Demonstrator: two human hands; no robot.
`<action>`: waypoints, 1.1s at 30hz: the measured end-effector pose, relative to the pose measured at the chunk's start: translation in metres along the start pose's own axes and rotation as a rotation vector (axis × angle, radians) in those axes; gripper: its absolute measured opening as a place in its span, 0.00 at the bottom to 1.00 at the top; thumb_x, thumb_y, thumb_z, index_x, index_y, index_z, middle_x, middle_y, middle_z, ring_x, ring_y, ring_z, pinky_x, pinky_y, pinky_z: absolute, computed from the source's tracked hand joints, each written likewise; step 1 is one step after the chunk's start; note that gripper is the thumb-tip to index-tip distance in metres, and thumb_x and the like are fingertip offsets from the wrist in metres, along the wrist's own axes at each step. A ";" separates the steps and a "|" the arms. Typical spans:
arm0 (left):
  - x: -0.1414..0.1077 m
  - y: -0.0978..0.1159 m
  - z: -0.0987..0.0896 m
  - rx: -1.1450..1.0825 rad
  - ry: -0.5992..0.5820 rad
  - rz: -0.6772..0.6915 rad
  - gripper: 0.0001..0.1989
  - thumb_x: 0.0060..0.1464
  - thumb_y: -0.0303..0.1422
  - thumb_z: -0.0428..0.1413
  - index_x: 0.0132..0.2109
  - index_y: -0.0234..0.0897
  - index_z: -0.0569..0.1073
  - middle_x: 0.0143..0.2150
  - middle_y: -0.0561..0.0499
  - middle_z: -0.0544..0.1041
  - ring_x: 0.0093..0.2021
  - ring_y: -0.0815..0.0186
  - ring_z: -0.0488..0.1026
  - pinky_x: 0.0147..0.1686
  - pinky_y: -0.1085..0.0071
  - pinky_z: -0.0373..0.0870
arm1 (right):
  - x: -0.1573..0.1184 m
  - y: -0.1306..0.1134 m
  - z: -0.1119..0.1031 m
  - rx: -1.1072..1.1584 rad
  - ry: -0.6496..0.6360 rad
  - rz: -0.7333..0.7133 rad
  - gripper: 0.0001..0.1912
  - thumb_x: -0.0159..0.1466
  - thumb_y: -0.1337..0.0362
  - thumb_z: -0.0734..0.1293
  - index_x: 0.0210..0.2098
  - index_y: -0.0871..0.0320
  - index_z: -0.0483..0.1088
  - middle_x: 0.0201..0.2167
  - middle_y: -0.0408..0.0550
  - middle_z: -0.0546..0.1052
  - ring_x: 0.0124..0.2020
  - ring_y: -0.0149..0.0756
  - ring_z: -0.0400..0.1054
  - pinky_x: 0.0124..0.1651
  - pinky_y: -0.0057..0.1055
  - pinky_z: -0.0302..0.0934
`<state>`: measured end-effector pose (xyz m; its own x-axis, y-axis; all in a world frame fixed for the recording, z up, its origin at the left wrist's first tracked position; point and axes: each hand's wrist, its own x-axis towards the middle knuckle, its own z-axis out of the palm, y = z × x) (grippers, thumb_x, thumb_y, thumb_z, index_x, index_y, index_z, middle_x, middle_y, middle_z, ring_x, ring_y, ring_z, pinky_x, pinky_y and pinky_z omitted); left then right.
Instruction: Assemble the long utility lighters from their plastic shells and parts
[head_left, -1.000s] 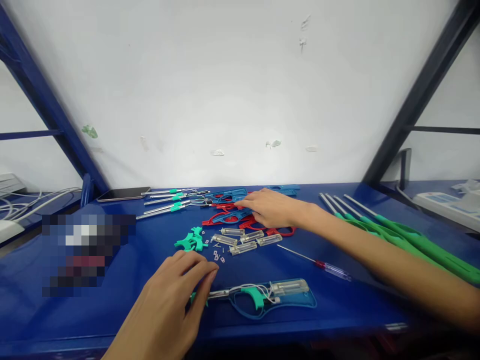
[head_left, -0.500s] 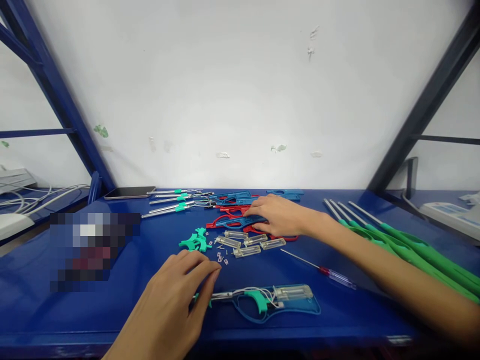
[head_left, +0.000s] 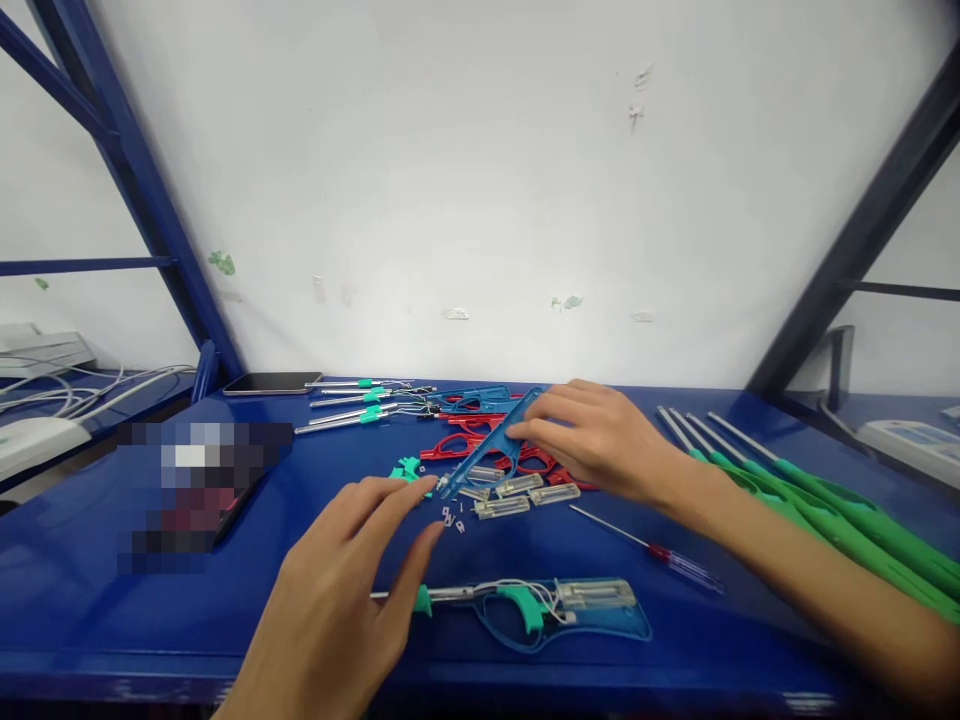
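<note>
My right hand (head_left: 592,430) grips a translucent blue lighter shell half (head_left: 484,450) and holds it tilted above the parts, its narrow end pointing down to the left. My left hand (head_left: 352,570) has thumb and fingers apart, with nothing between them. Just beyond that thumb, a half-built lighter (head_left: 600,600) lies near the front edge, its blue shell bearing a clear fuel tank, white wires, a green trigger (head_left: 529,605) and a metal tube. Between the hands are loose clear fuel tanks (head_left: 502,507), green triggers (head_left: 409,468) and small pale pieces (head_left: 450,517).
Red shell halves (head_left: 450,445) and metal tubes with wires (head_left: 349,420) lie toward the back. A screwdriver (head_left: 667,558) rests right of centre, near finished green lighters (head_left: 825,500). A phone (head_left: 274,383) lies against the wall, and a blurred-out object (head_left: 195,490) sits left.
My right hand has lifted the blue shell half off the pile and turned it toward the left hand. The left thumb and fingers have spread apart.
</note>
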<state>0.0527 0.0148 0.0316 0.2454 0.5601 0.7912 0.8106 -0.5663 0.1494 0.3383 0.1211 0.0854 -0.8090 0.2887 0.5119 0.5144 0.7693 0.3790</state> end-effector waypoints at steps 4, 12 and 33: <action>0.001 0.007 -0.005 -0.019 0.034 0.049 0.10 0.73 0.32 0.57 0.58 0.43 0.75 0.47 0.51 0.80 0.45 0.65 0.81 0.49 0.69 0.77 | -0.008 -0.025 -0.024 -0.044 0.152 -0.051 0.13 0.78 0.72 0.61 0.49 0.55 0.78 0.36 0.46 0.83 0.36 0.36 0.73 0.39 0.34 0.63; -0.006 0.014 -0.012 -0.004 -0.009 0.078 0.12 0.74 0.29 0.57 0.60 0.45 0.75 0.47 0.51 0.82 0.43 0.65 0.82 0.48 0.68 0.79 | -0.019 -0.039 -0.037 0.011 0.205 -0.019 0.11 0.74 0.74 0.66 0.52 0.56 0.76 0.37 0.48 0.84 0.35 0.36 0.73 0.38 0.36 0.62; -0.003 0.009 0.005 -0.047 0.030 0.124 0.13 0.70 0.23 0.54 0.55 0.42 0.78 0.45 0.51 0.84 0.42 0.64 0.82 0.45 0.68 0.76 | -0.019 0.044 0.037 0.125 -0.381 0.160 0.11 0.74 0.59 0.71 0.50 0.59 0.77 0.43 0.47 0.82 0.40 0.38 0.78 0.46 0.41 0.75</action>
<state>0.0620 0.0105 0.0278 0.3254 0.4666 0.8225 0.7493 -0.6578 0.0767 0.3658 0.1700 0.0638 -0.7814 0.5814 0.2267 0.6221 0.7544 0.2094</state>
